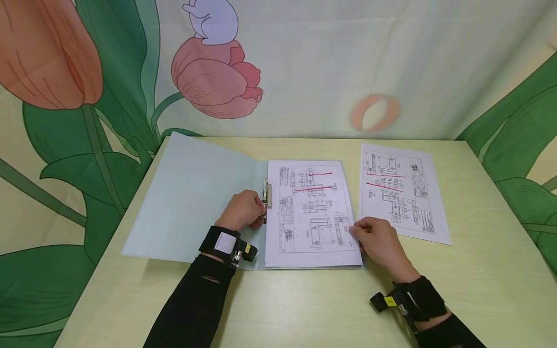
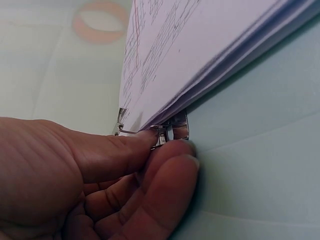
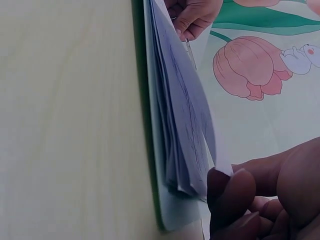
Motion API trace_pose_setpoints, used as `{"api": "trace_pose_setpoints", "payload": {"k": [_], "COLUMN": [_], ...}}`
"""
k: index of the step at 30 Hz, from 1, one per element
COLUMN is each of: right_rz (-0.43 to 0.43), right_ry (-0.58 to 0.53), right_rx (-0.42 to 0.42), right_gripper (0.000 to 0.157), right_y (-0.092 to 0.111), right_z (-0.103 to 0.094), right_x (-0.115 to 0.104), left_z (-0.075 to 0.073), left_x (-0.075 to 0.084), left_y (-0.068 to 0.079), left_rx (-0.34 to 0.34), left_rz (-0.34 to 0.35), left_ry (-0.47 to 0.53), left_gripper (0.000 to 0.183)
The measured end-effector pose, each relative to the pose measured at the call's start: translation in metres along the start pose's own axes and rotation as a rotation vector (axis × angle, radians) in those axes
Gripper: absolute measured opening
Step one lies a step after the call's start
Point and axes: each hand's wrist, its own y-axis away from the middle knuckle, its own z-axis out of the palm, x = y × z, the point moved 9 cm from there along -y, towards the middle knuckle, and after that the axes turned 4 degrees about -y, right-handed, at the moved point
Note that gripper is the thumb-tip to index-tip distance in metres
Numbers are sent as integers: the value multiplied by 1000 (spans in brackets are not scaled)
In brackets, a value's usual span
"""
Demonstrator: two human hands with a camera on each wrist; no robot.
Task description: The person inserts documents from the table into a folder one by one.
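Observation:
A light-blue clip folder (image 1: 196,193) lies spread open on the table, with a stack of printed sheets (image 1: 289,258) on its right side. The top sheet (image 1: 322,208) carries technical drawings and two red lines. My left hand (image 1: 243,209) pinches the metal clip (image 2: 162,134) at the folder's spine between thumb and fingers. At the stack's right side, my right hand (image 1: 383,241) pinches the edge of the top sheet. In the right wrist view that sheet's edge (image 3: 220,155) bends up, apart from the sheets beneath.
Right of the folder lies a loose drawing sheet (image 1: 404,193), also marked with two red lines. The pale wooden table (image 1: 304,309) ends at a curtain (image 1: 313,72) printed with flowers and a rabbit. Each wrist wears a black strap with a small camera.

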Motion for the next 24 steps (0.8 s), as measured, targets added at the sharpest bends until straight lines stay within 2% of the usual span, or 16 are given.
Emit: {"api": "trace_pose_setpoints", "payload": {"k": [18,24], "right_rz": [18,-10], "right_ry": [17,60], "right_rx": [2,22], "right_gripper": [17,19], "right_y": [-4,-4], "right_z": [2,0], "right_x": [-2,-3], "left_z": [1,1], "left_x": [-2,-2], "left_y": [-2,-2], "left_rx": [-4,-3], "left_rz": [-8,-10], "left_ry": [-5,-14], "left_gripper": [10,11]}}
